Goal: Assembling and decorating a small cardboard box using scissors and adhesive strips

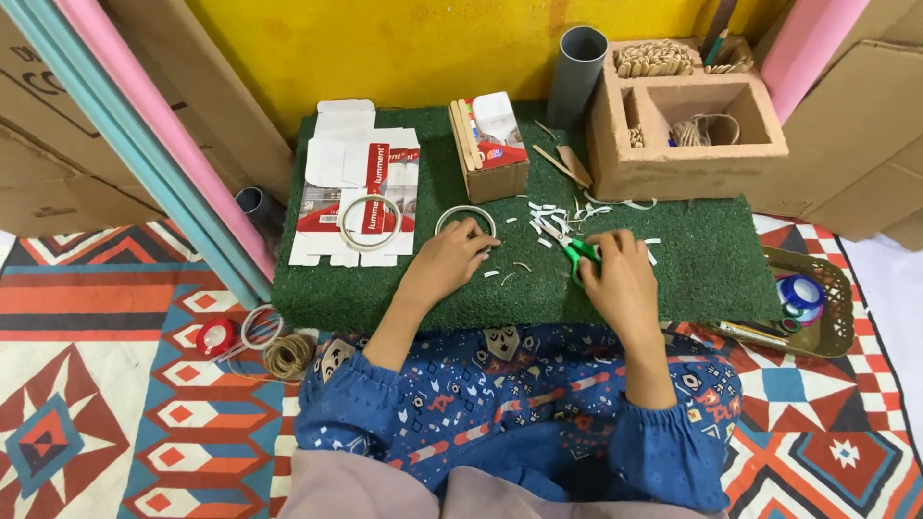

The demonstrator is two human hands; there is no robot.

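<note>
Scissors in my right grip, ring under my left.

My right hand (620, 279) clasps the green-handled scissors (574, 250), blades pointing up-left; my left hand (447, 261) rests fingertips on the thin white ring (464, 217), just left on the green turf counter (711, 259).

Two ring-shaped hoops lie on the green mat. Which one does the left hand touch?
The left hand touches the ring lying directly on the green mat, in front of the small open box. The other ring rests farther left, on the flattened carton.

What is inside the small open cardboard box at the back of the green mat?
The small cardboard box holds wooden sticks standing along its left side and a white card piece. Anything deeper is hidden.
</note>
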